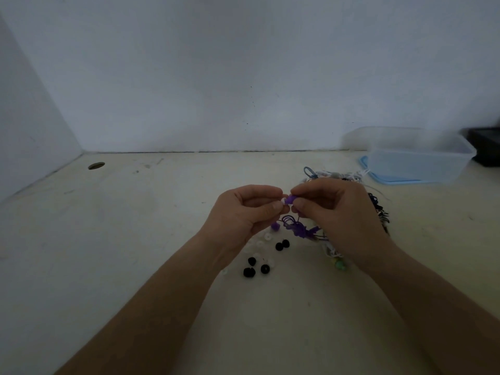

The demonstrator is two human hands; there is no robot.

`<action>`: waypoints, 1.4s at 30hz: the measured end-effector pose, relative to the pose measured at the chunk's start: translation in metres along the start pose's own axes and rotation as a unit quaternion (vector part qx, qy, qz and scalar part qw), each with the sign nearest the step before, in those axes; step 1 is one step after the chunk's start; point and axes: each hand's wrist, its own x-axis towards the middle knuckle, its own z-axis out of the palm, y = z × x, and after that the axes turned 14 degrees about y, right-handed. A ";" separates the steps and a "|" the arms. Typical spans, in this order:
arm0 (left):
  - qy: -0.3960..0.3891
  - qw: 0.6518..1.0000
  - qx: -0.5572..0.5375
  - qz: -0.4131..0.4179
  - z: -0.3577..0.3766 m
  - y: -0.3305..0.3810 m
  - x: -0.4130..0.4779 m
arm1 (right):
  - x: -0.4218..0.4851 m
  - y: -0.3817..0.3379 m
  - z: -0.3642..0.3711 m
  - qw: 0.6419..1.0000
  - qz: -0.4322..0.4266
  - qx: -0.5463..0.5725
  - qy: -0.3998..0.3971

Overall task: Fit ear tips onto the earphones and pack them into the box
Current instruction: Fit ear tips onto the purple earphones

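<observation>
Nearby, loose ear tips (282, 244), clear box (411, 165).

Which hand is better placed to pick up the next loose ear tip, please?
Probably the left: the left hand is nearest the loose ear tips, while the right hand pinches the purple earbud.

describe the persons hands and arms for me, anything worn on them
Nothing worn shows. The left hand and right hand have no gloves, and no rings are visible. The left forearm and right forearm are uncovered down to the frame's lower edge: no sleeves, watch or bracelet in view. The thumbnails look short and unpainted.
</observation>
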 end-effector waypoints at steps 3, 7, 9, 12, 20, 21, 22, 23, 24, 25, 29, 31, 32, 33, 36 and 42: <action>0.001 1.000 0.017 0.009 0.000 0.001 0.000 | 0.000 0.000 0.000 1.000 -0.003 -0.012 -0.003; -0.007 1.000 0.021 0.013 0.000 0.001 0.000 | 0.001 0.000 0.001 1.000 0.003 -0.012 0.000; -0.005 1.000 0.022 0.015 -0.001 0.001 0.000 | 0.001 -0.001 0.000 1.000 0.005 -0.008 -0.002; -0.008 0.999 0.032 0.026 -0.001 0.001 0.001 | 0.001 -0.001 0.000 1.000 0.013 0.005 -0.008; -0.030 0.996 0.063 0.060 -0.003 0.003 0.000 | 0.002 -0.004 -0.005 0.997 0.037 0.052 -0.039; -0.032 0.996 0.064 0.061 -0.003 0.004 0.001 | 0.003 -0.004 -0.005 0.997 0.040 0.056 -0.045; -0.034 0.996 0.064 0.062 -0.004 0.004 0.000 | 0.003 -0.005 -0.005 0.996 0.042 0.061 -0.050; -0.035 0.995 0.063 0.062 -0.003 0.005 0.000 | 0.003 -0.005 -0.005 0.995 0.043 0.066 -0.053; -0.037 0.995 0.062 0.062 -0.003 0.005 0.000 | 0.003 -0.007 -0.006 0.995 0.043 0.071 -0.055; -0.038 0.996 0.060 0.061 -0.003 0.006 0.000 | 0.003 -0.007 -0.006 0.995 0.041 0.074 -0.056; -0.036 0.995 0.062 0.071 -0.003 0.006 0.000 | 0.003 -0.009 -0.007 0.995 0.035 0.079 -0.056; -0.031 0.994 0.063 0.078 -0.002 0.005 0.001 | 0.003 -0.009 -0.007 0.995 0.036 0.079 -0.055; -0.028 0.995 0.061 0.079 -0.001 0.004 0.001 | 0.003 -0.009 -0.006 0.995 0.036 0.079 -0.053; -0.027 0.995 0.059 0.080 -0.001 0.004 0.001 | 0.003 -0.009 -0.006 0.995 0.035 0.079 -0.051; -0.023 0.994 0.062 0.086 0.000 0.002 0.002 | 0.003 -0.008 -0.005 0.996 0.032 0.077 -0.044; -0.025 0.995 0.052 0.084 0.000 0.002 0.002 | 0.002 -0.006 -0.004 0.996 0.037 0.073 -0.036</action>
